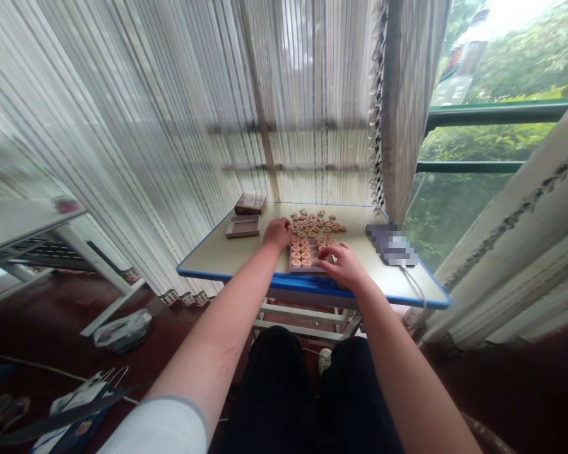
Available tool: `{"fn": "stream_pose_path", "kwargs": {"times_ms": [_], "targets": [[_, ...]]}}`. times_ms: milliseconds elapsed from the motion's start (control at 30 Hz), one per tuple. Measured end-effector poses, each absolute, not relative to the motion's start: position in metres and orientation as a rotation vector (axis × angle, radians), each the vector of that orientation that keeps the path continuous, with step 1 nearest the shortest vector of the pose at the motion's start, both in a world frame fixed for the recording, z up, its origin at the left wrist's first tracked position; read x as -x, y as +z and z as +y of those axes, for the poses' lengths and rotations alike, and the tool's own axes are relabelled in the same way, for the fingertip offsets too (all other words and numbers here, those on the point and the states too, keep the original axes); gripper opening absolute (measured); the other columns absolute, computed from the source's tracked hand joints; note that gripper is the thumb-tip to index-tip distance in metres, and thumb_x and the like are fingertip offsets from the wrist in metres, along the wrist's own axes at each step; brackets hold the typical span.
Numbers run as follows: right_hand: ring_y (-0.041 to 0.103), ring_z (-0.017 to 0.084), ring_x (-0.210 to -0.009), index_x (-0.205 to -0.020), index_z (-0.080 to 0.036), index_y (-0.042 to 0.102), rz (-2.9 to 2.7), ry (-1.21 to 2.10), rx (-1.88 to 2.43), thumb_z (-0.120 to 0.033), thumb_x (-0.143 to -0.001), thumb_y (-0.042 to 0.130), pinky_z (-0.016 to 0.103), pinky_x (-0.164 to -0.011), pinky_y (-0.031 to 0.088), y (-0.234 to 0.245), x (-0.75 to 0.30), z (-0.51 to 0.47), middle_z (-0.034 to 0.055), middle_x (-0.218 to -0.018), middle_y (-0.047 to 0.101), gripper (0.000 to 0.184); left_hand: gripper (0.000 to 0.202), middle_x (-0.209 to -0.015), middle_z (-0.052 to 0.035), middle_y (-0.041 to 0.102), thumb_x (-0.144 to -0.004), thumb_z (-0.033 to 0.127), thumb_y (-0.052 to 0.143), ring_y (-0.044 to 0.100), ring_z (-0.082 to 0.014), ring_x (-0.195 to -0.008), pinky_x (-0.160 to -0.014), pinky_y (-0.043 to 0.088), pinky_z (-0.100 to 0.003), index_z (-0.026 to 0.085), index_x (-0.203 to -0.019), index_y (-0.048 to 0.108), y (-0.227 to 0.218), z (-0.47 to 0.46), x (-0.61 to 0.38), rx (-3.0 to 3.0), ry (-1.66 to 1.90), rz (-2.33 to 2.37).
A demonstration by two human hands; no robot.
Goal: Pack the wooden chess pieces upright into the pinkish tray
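A shallow box (291,267) on the small table holds round Chinese chess pieces (305,255) with red characters, in rows on its left side; a few more lie at its upper right. Behind it, loose Chinese chess pieces (315,222) are spread in a pile. My left hand (278,233) is at the pile's left edge with its fingers curled together; whatever they hold is hidden. My right hand (344,265) reaches over the right side of the box, thumb and fingers drawn together. I cannot make out what is between them.
An open box lid or tray (243,226) and a brown box (250,203) are at the table's back left. A blurred-out dark device (392,244) with a white cable (414,282) lies on the right. String curtains (312,157) hang behind the blue-edged table (208,260).
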State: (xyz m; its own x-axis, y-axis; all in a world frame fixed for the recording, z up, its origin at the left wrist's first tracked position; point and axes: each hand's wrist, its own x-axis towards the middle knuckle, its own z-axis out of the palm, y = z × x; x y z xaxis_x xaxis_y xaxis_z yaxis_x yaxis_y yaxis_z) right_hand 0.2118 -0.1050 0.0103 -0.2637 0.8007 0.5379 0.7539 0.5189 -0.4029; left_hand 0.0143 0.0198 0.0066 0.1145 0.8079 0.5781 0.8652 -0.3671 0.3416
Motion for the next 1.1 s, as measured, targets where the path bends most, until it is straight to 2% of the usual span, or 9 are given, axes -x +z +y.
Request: {"fn": "stream_pose_path", "kwargs": {"times_ms": [167, 367, 600, 867, 1100], "targets": [[0.05, 0.018, -0.077, -0.076, -0.021, 0.068, -2.087, -0.011, 1.3, -0.026, -0.076, 0.053, 0.032, -0.08, 0.034, 0.01, -0.211, -0.107, 0.0037, -0.079, 0.065, 0.016, 0.013, -0.091, -0.0077, 0.063, -0.079, 0.024, 0.05, 0.056, -0.02, -0.092, -0.083, 0.043, -0.032, 0.018, -0.085, 0.061, 0.006, 0.021, -0.014, 2.289, -1.108, -1.754], [0.051, 0.019, -0.086, -0.083, -0.023, 0.071, -1.986, 0.054, 1.258, -0.024, -0.075, 0.052, 0.033, -0.083, 0.036, 0.01, -0.22, -0.11, 0.0034, -0.091, 0.065, 0.02, 0.013, -0.089, -0.0069, 0.064, -0.078, 0.023, 0.05, 0.057, -0.0187, -0.088, -0.081, 0.044, -0.031, 0.018, -0.084, 0.061, 0.005, 0.023, -0.012, 2.284, -1.165, -1.743], [0.051, 0.02, -0.086, -0.074, -0.025, 0.073, -2.107, 0.114, 1.266, -0.023, -0.076, 0.052, 0.032, -0.076, 0.038, 0.011, -0.221, -0.112, 0.0015, -0.086, 0.069, 0.021, 0.013, -0.09, -0.0065, 0.064, -0.078, 0.022, 0.051, 0.057, -0.018, -0.09, -0.082, 0.044, -0.031, 0.019, -0.085, 0.062, 0.005, 0.024, -0.013, 2.278, -1.168, -1.783], [0.049, 0.02, -0.082, -0.08, -0.025, 0.074, -2.084, -0.086, 1.318, -0.029, -0.081, 0.051, 0.033, -0.076, 0.039, 0.013, -0.215, -0.116, 0.0024, -0.087, 0.069, 0.023, 0.012, -0.087, -0.0063, 0.065, -0.077, 0.021, 0.051, 0.057, -0.0179, -0.088, -0.082, 0.044, -0.031, 0.018, -0.083, 0.062, 0.007, 0.022, -0.013, 2.283, -1.145, -1.755], [0.049, 0.021, -0.083, -0.081, -0.024, 0.073, -2.113, -0.063, 1.324, -0.027, -0.079, 0.052, 0.032, -0.076, 0.04, 0.013, -0.216, -0.117, 0.0016, -0.087, 0.068, 0.021, 0.012, -0.087, -0.0058, 0.065, -0.078, 0.024, 0.052, 0.057, -0.0177, -0.087, -0.08, 0.044, -0.03, 0.018, -0.083, 0.062, 0.005, 0.025, -0.013, 2.299, -1.131, -1.76]]}}
